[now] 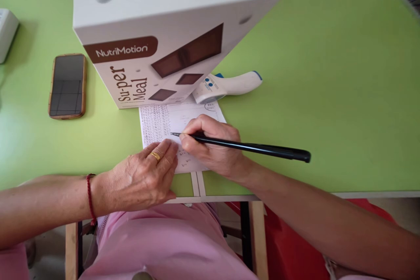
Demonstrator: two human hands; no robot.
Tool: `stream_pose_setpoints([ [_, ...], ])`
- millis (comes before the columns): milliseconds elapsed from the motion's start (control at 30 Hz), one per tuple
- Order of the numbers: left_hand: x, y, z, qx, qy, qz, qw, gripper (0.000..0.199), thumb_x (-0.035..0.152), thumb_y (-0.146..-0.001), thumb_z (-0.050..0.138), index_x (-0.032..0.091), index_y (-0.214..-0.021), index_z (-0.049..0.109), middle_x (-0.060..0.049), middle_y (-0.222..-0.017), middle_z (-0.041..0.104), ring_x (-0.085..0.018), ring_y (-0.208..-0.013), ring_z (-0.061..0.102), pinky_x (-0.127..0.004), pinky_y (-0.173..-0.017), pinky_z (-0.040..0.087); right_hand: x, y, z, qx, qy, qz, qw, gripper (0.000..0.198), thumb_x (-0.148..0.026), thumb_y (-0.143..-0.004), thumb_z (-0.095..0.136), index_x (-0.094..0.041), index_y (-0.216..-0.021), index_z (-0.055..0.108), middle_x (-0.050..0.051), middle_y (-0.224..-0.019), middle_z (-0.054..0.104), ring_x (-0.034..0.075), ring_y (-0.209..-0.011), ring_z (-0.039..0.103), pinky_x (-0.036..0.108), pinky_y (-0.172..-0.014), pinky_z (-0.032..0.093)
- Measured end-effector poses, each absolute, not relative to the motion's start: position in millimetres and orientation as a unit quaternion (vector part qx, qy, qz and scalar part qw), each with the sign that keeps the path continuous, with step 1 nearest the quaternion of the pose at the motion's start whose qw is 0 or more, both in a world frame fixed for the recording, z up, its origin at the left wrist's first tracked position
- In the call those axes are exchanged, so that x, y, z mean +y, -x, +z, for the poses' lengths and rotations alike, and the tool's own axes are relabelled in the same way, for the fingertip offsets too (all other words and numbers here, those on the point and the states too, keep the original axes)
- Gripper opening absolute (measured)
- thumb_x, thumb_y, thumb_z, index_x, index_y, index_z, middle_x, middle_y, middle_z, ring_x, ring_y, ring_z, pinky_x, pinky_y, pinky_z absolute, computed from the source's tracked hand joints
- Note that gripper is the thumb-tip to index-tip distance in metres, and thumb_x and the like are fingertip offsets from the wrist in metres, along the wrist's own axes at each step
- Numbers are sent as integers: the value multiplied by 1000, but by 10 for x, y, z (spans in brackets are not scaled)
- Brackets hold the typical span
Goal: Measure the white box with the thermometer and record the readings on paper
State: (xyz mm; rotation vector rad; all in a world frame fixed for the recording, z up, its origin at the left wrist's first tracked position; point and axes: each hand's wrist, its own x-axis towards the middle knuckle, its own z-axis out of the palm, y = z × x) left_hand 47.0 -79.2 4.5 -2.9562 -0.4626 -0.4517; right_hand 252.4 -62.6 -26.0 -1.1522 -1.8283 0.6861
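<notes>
A small sheet of paper (164,120) covered in handwriting lies on the green table (328,96) near its front edge. My right hand (213,146) grips a long black pen (256,148), its tip touching the paper. My left hand (144,177), with a gold ring and a red wrist cord, lies flat on the paper's lower left corner and holds it down.
A tall white NutriMotion box (157,30) stands just behind the paper. A white and blue infrared thermometer (226,85) lies beside it on the right. A phone in a brown case (67,86) lies at the left, a white device (6,33) at the far left edge.
</notes>
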Motion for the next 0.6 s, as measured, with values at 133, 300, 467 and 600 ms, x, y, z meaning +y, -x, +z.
stream_pose_setpoints([
  [133, -794, -472, 42, -153, 975, -149, 55, 53, 42, -101, 55, -7, -109, 72, -28, -119, 71, -38, -111, 71, -43, -96, 61, -629, -2524, -252, -729, 460, 280, 422, 19, -16, -83, 59, -25, -70, 49, -6, -57, 55, 10, -47, 49, 24, -47, 44],
  [300, -799, -470, 32, -153, 975, -151, 53, 53, 42, -100, 56, -7, -109, 72, -28, -119, 71, -38, -111, 71, -44, -95, 61, -629, -2524, -248, -737, 453, 265, 426, 20, -14, -84, 59, -24, -70, 48, -6, -57, 54, 9, -47, 49, 22, -47, 44],
  [467, -797, -469, 37, -152, 976, -148, 59, 53, 43, -102, 53, -6, -109, 72, -29, -119, 71, -37, -111, 71, -44, -96, 61, -623, -2523, -254, -746, 446, 249, 427, 19, -14, -85, 58, -24, -71, 49, -7, -57, 55, 9, -47, 50, 21, -47, 45],
  [600, -791, -461, 47, -152, 976, -147, 55, 54, 44, -101, 56, -6, -109, 72, -28, -119, 71, -38, -111, 71, -44, -95, 61, -617, -2518, -229, -746, 453, 222, 435, 19, -13, -84, 58, -24, -72, 49, -7, -57, 56, 9, -46, 51, 21, -45, 44],
])
